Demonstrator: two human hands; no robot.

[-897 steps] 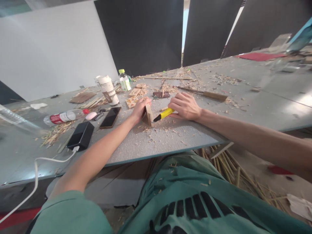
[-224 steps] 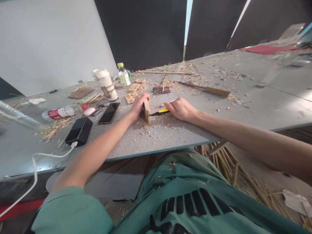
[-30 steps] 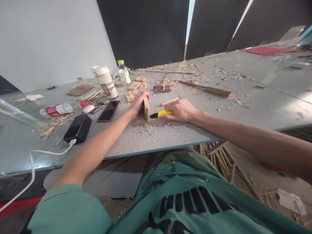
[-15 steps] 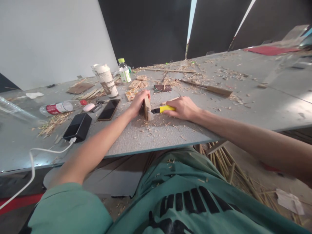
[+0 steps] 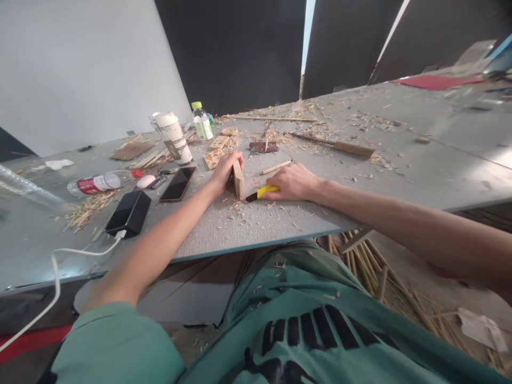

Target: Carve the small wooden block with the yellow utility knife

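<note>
My left hand (image 5: 226, 173) grips a small wooden block (image 5: 239, 181) and holds it on edge on the table. In my right hand (image 5: 295, 182) is a yellow utility knife (image 5: 267, 191), its dark front end pointing left at the block's lower end. The blade itself is hard to make out there. Just beyond my right hand lies a thin wooden stick (image 5: 275, 167). Pale wood shavings are scattered around both hands.
On the left are a phone (image 5: 178, 184), a black power bank (image 5: 128, 213) with a white cable, a lying bottle (image 5: 100, 182), a paper cup (image 5: 174, 140) and a green-capped bottle (image 5: 202, 122). A wooden-handled tool (image 5: 353, 150) lies to the right. The table's front edge is near my body.
The knife has moved down along the block's side, from its middle to its lower end near the table. My left hand keeps its hold on the block.
</note>
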